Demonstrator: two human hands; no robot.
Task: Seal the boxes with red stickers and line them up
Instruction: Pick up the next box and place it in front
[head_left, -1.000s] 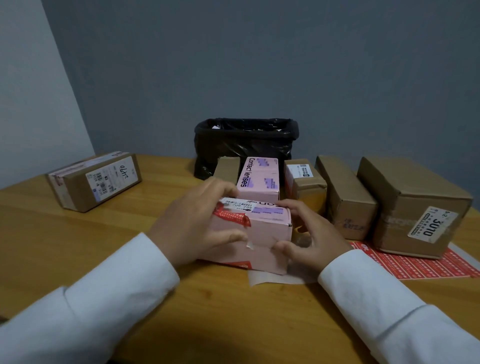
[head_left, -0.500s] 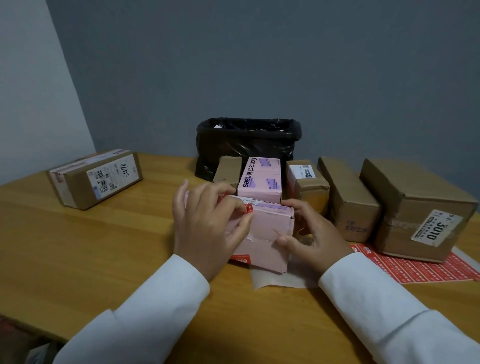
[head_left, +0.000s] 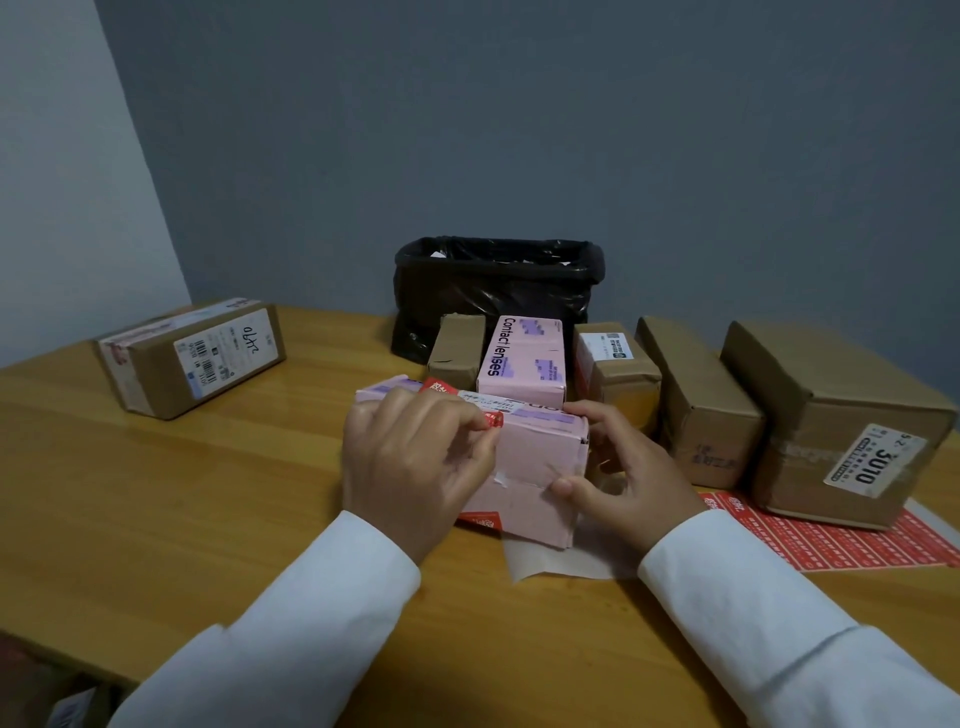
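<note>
**Pressing the red sticker on my pink box**

I hold the pink box (head_left: 524, 467) between my two hands, right in front of me on the tabletop (head_left: 208, 519). My hands are apart, one at each end of the box. My left hand (head_left: 410, 462) is on the left end, and its fingertips (head_left: 480, 421) pinch the red sticker (head_left: 492, 419) at the top front edge. My right hand (head_left: 623, 478) grips the right end, with the thumb on the front face and the fingers curled round the far corner.

The box lies long ways from left to right, so the long side faces me. The sticker runs over the top edge near my left hand, so that hand is the closer one to rub it flat. I think my right hand only has to keep the box from sliding. A bit more red shows under the bottom left edge of the box.

Under the box is a piece of clear backing paper (head_left: 550, 564). Past my right hand lies the red sticker sheet (head_left: 831, 540), partly under a big brown box (head_left: 841, 415).

Just behind my box is a row of boxes, touching or nearly so: a small brown one, a pink contact lens box (head_left: 524, 358), and brown ones. I think my box goes in that row next. Behind them is a black bin (head_left: 498, 280). Far off past my left hand sits one brown box with a label (head_left: 192, 358), well apart.
</note>
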